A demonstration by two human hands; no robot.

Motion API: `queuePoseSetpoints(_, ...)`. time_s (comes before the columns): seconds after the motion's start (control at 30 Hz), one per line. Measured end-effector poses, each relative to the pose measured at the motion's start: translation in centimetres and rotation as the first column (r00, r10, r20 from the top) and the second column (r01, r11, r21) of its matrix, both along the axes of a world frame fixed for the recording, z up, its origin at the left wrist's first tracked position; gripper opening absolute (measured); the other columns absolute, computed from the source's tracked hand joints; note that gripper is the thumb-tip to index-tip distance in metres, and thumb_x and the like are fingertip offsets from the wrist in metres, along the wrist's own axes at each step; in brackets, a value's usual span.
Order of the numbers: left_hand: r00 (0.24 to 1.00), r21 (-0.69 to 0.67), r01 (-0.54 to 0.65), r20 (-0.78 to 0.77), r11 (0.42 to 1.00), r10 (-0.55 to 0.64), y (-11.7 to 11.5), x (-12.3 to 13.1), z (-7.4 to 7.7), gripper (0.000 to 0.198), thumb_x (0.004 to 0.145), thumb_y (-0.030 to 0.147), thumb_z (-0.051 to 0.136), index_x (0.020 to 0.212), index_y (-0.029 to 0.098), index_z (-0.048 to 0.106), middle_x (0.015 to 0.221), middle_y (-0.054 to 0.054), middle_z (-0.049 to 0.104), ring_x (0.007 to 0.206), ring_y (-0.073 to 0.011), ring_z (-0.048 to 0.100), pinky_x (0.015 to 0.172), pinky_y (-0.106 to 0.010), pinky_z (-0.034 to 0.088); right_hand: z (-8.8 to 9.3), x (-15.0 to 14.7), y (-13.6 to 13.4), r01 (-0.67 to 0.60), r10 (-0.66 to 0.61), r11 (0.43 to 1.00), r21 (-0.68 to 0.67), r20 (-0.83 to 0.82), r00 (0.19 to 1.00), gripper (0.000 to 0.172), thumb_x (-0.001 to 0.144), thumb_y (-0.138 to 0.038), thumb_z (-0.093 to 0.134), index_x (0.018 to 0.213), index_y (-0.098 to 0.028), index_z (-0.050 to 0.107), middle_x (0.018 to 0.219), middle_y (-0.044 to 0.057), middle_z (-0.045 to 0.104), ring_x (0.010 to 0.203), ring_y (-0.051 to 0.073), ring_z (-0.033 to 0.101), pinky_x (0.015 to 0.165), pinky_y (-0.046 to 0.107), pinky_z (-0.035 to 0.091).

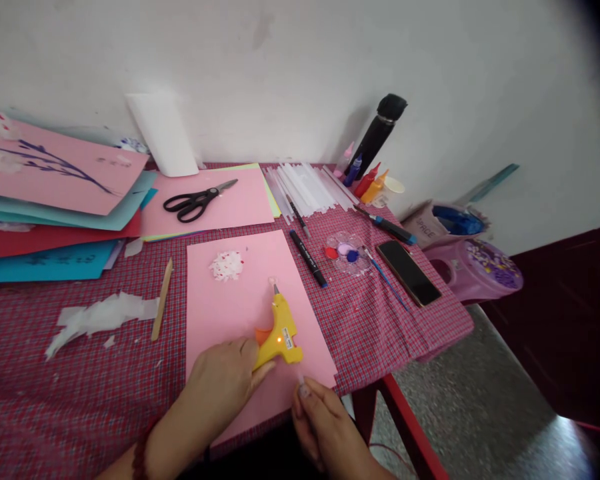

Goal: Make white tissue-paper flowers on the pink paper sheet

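Note:
My left hand (224, 375) is wrapped round the handle of a yellow glue gun (281, 319) with an orange trigger and a lit orange light. Its metal nozzle points away from me at a small pale dab (273, 281) on a pink sheet of paper (240, 313). Behind the gun, my right hand (325, 420) pinches a clear glue stick (301, 379) at the gun's rear end. A round white tissue flower with red specks (227, 265) lies on the upper left of the sheet.
Left of the sheet are a wooden stick (162, 300) and torn white tissue (105, 316). Black scissors (197, 200) lie behind. To the right are a marker (308, 259), a paint palette (349, 253), a phone (409, 272) and several glue sticks (310, 189).

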State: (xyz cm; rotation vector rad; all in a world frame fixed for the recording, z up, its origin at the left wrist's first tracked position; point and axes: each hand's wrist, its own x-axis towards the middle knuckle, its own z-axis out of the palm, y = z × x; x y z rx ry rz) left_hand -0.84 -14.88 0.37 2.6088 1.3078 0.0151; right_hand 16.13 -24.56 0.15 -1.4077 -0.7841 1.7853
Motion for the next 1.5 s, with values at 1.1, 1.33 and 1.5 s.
queuePoseSetpoints(1.1,0.689,-0.819,-0.049,0.387,0.572,0.613,2.6,-1.1,3.9,0.044,0.089,0.053,0.036,0.062,0.019,0.045,0.049,0.006,0.039,0.042,-0.0091,0.033,0.042,-0.022,0.028,2.8,1.4,3.7,0.116,-0.060,0.990,0.076,-0.517,0.854,0.031,0.089,-0.042,0.048,0.097,-0.014,0.060,0.042,-0.008,0.046,0.031,0.006,0.033,0.037,0.019,0.029)
queuePoseSetpoints(1.33,-0.030,-0.812,0.505,0.322,0.292,0.946,-0.5,-3.5,2.3,0.044,0.090,0.047,0.047,0.059,0.017,0.041,0.047,0.009,0.028,0.035,-0.0031,0.011,0.032,-0.013,0.021,0.7,1.9,4.0,0.198,-0.113,0.976,0.088,-0.573,0.812,0.021,0.091,-0.031,0.048,0.091,-0.014,0.060,0.045,-0.008,0.044,0.034,0.006,0.033,0.038,0.019,0.030)
queuePoseSetpoints(1.5,-0.225,-0.537,0.769,0.282,0.347,0.933,-3.9,-3.5,2.1,0.047,0.092,0.041,0.048,0.053,0.016,0.040,0.042,0.009,0.026,0.032,-0.0012,0.013,0.033,-0.011,0.025,0.2,2.0,4.0,0.176,-0.086,0.981,0.085,-0.625,0.776,0.020,0.092,-0.029,0.048,0.090,-0.014,0.061,0.047,-0.007,0.044,0.036,0.006,0.033,0.040,0.020,0.030)
